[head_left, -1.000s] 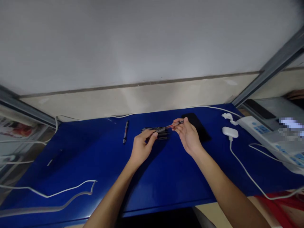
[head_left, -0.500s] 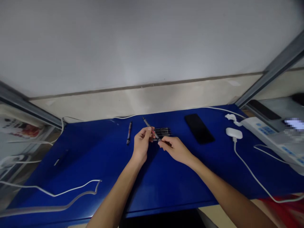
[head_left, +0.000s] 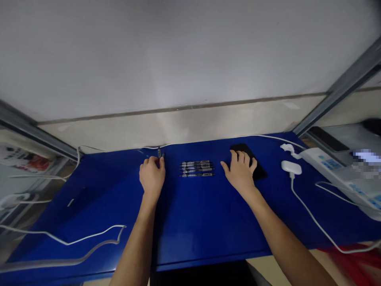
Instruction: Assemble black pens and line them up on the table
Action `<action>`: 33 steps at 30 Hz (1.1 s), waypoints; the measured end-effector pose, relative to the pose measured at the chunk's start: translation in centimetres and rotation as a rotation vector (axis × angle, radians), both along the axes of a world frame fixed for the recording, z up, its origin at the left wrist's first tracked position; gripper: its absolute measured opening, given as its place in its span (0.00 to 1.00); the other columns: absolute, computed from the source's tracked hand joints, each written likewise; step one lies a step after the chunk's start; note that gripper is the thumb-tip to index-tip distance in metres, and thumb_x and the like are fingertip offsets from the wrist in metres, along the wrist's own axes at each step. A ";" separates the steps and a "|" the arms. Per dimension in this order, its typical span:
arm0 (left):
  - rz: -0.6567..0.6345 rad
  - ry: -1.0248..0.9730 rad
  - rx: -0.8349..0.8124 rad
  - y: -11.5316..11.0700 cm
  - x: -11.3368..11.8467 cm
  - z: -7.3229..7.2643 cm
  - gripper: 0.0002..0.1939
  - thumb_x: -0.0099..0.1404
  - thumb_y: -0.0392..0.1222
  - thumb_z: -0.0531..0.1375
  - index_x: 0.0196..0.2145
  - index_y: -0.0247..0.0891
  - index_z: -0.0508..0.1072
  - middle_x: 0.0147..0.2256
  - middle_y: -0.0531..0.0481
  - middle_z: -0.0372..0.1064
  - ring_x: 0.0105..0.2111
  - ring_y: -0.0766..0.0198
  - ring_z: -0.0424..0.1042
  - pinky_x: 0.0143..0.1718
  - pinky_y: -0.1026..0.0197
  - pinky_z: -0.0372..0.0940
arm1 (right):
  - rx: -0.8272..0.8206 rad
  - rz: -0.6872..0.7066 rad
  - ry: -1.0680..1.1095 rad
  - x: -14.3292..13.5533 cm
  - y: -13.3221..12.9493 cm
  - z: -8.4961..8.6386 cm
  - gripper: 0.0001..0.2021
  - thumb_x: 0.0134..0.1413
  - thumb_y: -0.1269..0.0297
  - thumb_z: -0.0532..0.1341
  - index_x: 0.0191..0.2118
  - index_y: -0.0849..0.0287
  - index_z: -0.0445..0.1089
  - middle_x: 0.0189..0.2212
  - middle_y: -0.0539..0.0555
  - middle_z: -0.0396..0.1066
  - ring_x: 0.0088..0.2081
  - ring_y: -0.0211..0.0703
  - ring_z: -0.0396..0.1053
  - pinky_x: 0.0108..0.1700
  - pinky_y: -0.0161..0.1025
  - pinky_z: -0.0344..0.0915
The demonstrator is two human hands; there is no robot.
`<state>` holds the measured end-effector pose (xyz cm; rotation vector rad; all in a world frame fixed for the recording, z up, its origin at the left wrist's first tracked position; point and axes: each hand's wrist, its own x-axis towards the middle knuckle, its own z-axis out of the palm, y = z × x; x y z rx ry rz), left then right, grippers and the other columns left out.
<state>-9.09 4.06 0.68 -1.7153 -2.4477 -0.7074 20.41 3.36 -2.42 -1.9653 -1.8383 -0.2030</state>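
Parting from the middle, the left hand (head_left: 152, 174) is now sitting out left while the right hand (head_left: 240, 169) is hovering by the dark phone (head_left: 260, 171). Left fingers are pinching a pen (head_left: 159, 151), its long axis running away from the person, visible end pointing wallward. Just beside, a second pen (head_left: 164, 155) is partly hiding behind the hand. Rightward on the blue counter (head_left: 202, 214), a row of pens (head_left: 197, 170) is lying crosswise, grey ends pointing right. Right fingers are spreading wide, holding nothing.
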 end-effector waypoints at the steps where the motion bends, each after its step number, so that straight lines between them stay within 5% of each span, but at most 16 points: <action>1: 0.041 -0.031 -0.034 0.0 -0.4 0.0 0.18 0.68 0.53 0.51 0.38 0.39 0.73 0.37 0.40 0.73 0.38 0.49 0.72 0.39 0.53 0.62 | 0.007 0.001 0.000 0.0 0.1 -0.3 0.28 0.65 0.49 0.47 0.62 0.63 0.57 0.57 0.73 0.60 0.60 0.68 0.52 0.58 0.70 0.40; 7: 0.162 -0.094 -0.126 0.0 -1.9 0.0 0.17 0.66 0.55 0.53 0.41 0.42 0.74 0.35 0.39 0.75 0.35 0.46 0.74 0.35 0.53 0.63 | 0.048 0.013 0.010 -0.4 0.0 0.2 0.27 0.66 0.52 0.48 0.62 0.65 0.57 0.59 0.74 0.58 0.62 0.68 0.50 0.59 0.69 0.39; 17: -0.013 -0.053 -0.075 0.0 -0.2 -0.6 0.15 0.66 0.55 0.54 0.35 0.43 0.73 0.36 0.43 0.73 0.39 0.50 0.71 0.35 0.57 0.62 | 0.017 0.197 0.091 -2.0 -0.8 0.8 0.18 0.65 0.55 0.52 0.51 0.60 0.69 0.56 0.68 0.61 0.60 0.62 0.55 0.60 0.64 0.45; 25: 0.004 0.066 -0.072 0.3 0.2 -1.8 0.13 0.66 0.49 0.55 0.42 0.39 0.69 0.40 0.42 0.69 0.43 0.49 0.67 0.42 0.54 0.61 | -0.029 0.619 0.200 -1.9 -1.1 2.8 0.07 0.61 0.60 0.60 0.43 0.53 0.72 0.56 0.58 0.61 0.61 0.55 0.54 0.58 0.54 0.60; 33: 0.062 0.086 -0.080 0.7 -0.2 -2.3 0.18 0.68 0.48 0.53 0.50 0.35 0.68 0.44 0.37 0.68 0.45 0.47 0.67 0.44 0.51 0.61 | -0.078 0.688 0.149 -2.0 -1.3 2.0 0.04 0.58 0.62 0.64 0.39 0.54 0.73 0.53 0.57 0.63 0.59 0.55 0.56 0.56 0.55 0.60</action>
